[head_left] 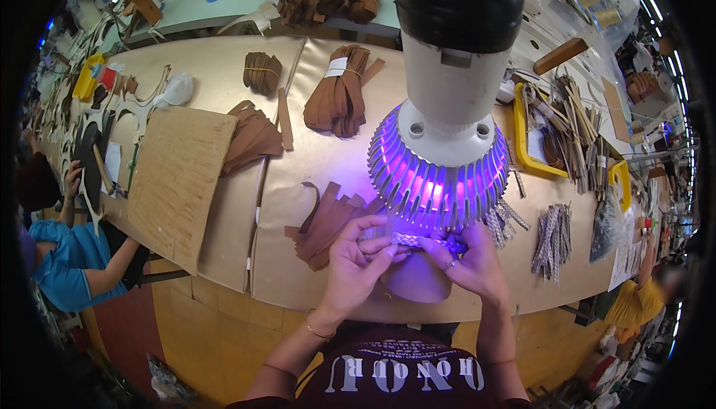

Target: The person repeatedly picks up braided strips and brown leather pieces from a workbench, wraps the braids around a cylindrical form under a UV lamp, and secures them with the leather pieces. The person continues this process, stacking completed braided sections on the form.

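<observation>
Beneath a lamp with a finned head glowing purple point(436, 178), a braided strip point(409, 240) is stretched between my two hands. My left hand point(356, 263) pinches its left end, thumb and fingers pressed together. My right hand point(473, 260) grips the right part, its thumb lying along the braid; the lamp hides some of its fingers. Just under the braid is a rounded tan form point(418, 281), mostly covered by my hands. Beside my left hand lies a fanned pile of flat brown strips point(328, 226).
More brown strip bundles point(337, 95) lie farther back. A wooden board point(179, 178) rests at left, near a person in blue point(78, 267). Patterned braided strips point(552, 241) lie at right, below a yellow tray point(526, 140). The lamp stands close above my hands.
</observation>
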Available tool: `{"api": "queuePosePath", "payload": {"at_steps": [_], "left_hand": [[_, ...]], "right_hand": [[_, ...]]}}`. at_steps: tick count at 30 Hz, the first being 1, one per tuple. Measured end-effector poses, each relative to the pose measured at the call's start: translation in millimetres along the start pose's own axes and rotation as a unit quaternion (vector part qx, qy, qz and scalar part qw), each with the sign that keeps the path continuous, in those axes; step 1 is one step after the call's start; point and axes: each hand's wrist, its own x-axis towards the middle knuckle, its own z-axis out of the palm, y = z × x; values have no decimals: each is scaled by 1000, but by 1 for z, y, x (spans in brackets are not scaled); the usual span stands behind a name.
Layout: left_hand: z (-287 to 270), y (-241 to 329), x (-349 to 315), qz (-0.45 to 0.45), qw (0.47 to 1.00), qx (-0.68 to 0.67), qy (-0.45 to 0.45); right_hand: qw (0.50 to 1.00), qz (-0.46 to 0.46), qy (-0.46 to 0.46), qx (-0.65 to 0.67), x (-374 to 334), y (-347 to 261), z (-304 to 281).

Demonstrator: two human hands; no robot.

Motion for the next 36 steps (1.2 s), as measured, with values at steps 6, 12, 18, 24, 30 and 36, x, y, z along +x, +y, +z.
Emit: {"api": "queuePosePath", "payload": {"at_steps": [6, 12, 18, 24, 30, 36], "left_hand": [[-8, 4, 1, 6, 999, -22, -35], [-9, 1, 2, -10, 1000, -24, -12], [-7, -7, 7, -27, 999, 6, 35], [-10, -14, 5, 21, 992, 111, 64], [-5, -11, -1, 95, 953, 273, 92], [10, -23, -18, 271, 837, 476, 25]], "right_hand": [[1000, -6, 24, 11, 2, -1, 5], [998, 2, 53, -19, 5, -3, 14], [987, 3, 67, -146, 2, -17, 16], [976, 22, 49, -212, 4, -22, 20], [966, 12, 42, -255, 4, -20, 23], [977, -30, 81, -197, 6, -20, 23]]}}
